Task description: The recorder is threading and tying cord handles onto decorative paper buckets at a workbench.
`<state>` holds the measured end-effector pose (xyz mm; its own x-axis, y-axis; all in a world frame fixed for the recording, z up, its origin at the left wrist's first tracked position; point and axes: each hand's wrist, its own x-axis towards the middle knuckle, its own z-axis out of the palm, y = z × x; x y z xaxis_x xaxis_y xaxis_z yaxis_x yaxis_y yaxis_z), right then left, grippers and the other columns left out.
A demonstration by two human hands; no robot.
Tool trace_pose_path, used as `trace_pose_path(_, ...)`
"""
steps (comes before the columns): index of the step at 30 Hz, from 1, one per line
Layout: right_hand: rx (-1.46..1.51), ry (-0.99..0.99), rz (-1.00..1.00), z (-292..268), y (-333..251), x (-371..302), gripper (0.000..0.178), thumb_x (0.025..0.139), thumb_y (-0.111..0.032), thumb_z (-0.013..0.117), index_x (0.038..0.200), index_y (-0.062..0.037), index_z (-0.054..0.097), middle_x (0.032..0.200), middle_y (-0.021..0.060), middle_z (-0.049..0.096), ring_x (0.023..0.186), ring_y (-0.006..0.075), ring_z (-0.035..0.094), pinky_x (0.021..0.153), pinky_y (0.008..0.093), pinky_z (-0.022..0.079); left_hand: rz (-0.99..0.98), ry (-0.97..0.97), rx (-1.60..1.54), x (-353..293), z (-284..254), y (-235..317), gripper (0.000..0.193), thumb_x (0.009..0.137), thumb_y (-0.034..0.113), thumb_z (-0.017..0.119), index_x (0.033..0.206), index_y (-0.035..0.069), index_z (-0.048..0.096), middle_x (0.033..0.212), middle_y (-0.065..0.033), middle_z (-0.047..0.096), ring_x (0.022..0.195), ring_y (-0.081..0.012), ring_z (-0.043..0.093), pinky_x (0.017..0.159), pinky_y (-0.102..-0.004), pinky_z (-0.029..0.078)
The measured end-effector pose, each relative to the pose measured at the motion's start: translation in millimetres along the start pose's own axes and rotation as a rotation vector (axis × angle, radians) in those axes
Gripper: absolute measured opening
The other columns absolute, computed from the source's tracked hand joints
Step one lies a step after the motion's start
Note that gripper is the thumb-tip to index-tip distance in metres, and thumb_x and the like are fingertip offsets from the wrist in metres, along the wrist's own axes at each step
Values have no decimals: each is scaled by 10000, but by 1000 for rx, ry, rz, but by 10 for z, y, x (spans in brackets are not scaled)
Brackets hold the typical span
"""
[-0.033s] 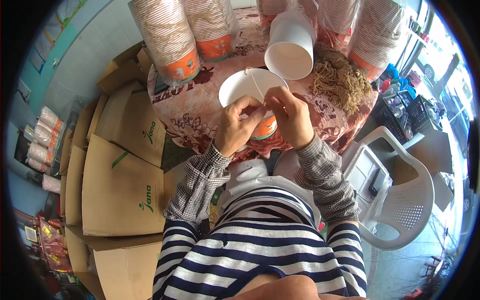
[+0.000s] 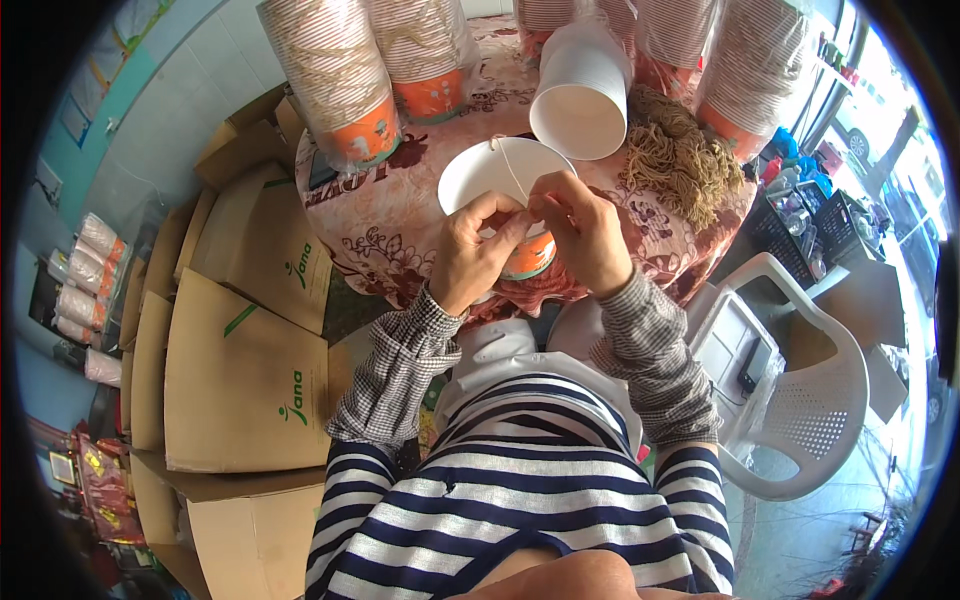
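In front of me on the table stands a paper bucket (image 2: 465, 175), white inside and orange outside. A thin cord (image 2: 512, 168) runs from its far rim across the opening to my fingers. My left hand (image 2: 476, 245) is closed at the near rim, thumb and forefinger pinching the cord. Beside it my right hand (image 2: 584, 230) pinches too, the fingertips almost meeting; the cord's end is hidden there. Behind, a white bucket (image 2: 580, 115) lies tipped with its mouth toward me. To its right is a heap of tan cords (image 2: 680, 165).
Plastic-wrapped stacks of buckets (image 2: 345, 90) line the table's far side, on a red patterned tablecloth (image 2: 375, 225). Open cardboard boxes (image 2: 245, 380) crowd the left. At right stand a white plastic chair (image 2: 810, 400) and black crates (image 2: 785, 225) of odds and ends.
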<state>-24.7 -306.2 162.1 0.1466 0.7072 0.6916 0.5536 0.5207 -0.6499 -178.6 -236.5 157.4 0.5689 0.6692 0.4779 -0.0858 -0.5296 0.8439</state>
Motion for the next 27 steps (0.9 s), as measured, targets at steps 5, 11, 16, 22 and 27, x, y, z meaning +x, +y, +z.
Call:
trace_pose_path(5, 25, -195, -15, -145, -67, 13, 239, 858, 28, 600, 1083, -22, 538, 900, 150, 620, 827, 290, 663, 728, 354, 533, 56, 88, 3, -17, 13, -53, 78, 879, 77, 642, 887, 2, 621, 796, -63, 652, 751, -150, 632, 689, -295, 497)
trace_pose_path(11, -328, 20, -252, -140, -145, 50, 278, 823, 58, 579, 1086, -28, 554, 944, 153, 568, 880, 336, 602, 741, 402, 514, 299, 158, 280, -25, 108, -14, 100, 795, 37, 666, 841, 28, 578, 793, -84, 598, 763, -277, 611, 714, -378, 475)
trace_pose_path(16, -516, 199, -247, -360, 39, 157, 292, 803, 51, 568, 1083, -28, 591, 992, 169, 543, 916, 359, 578, 778, 416, 496, 426, 132, 455, -117, 101, -157, 112, 792, 65, 686, 856, 70, 594, 817, -63, 608, 782, -277, 611, 706, -380, 463)
trace_pose_path(22, -240, -9, -76, -498, -78, -1, 150, 825, 64, 537, 942, -12, 592, 908, 152, 553, 843, 334, 591, 734, 377, 489, 528, 79, 803, -185, 19, -220, 163, 815, 162, 703, 929, 89, 612, 797, -48, 633, 757, -230, 629, 721, -359, 451)
trace_pose_path(27, -134, -277, -104, -364, -105, -267, 158, 737, 26, 558, 893, 12, 578, 939, 136, 576, 850, 305, 600, 651, 366, 521, 481, 98, 905, -141, 106, -207, 118, 877, 168, 644, 957, 85, 617, 809, -66, 676, 718, -229, 674, 619, -353, 489)
